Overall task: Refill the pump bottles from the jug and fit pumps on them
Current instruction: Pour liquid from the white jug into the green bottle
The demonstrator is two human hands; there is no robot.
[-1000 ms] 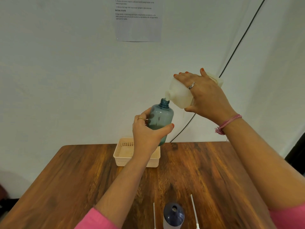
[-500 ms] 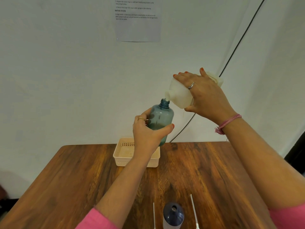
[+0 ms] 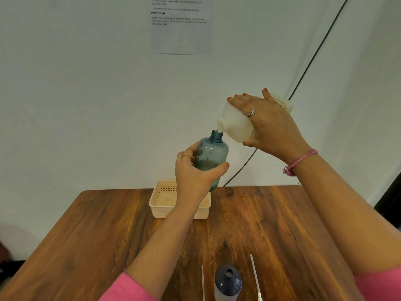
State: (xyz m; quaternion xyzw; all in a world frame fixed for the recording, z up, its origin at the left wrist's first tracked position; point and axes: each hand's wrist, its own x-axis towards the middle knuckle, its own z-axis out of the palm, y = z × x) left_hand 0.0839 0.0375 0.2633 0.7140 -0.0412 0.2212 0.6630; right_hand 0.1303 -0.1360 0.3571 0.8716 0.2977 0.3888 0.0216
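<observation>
My left hand (image 3: 193, 177) grips a translucent blue-green pump bottle (image 3: 213, 153) and holds it upright in the air above the table, its neck open. My right hand (image 3: 269, 124) holds a white jug (image 3: 235, 124) tipped to the left, with its spout just over the bottle's mouth. A thin stream runs from the spout into the neck, and a brownish fill shows low in the bottle. A second, dark blue bottle (image 3: 227, 281) stands open at the table's near edge, flanked by two white pump tubes (image 3: 254, 272).
A pale peach perforated basket (image 3: 161, 205) sits at the back middle of the wooden table (image 3: 271, 231), right under the held bottle. A black cable (image 3: 314, 57) runs down the white wall behind. A printed sheet (image 3: 181, 25) hangs on the wall.
Both hands hold nearly the same pose. The brownish level inside the held bottle has risen slightly.
</observation>
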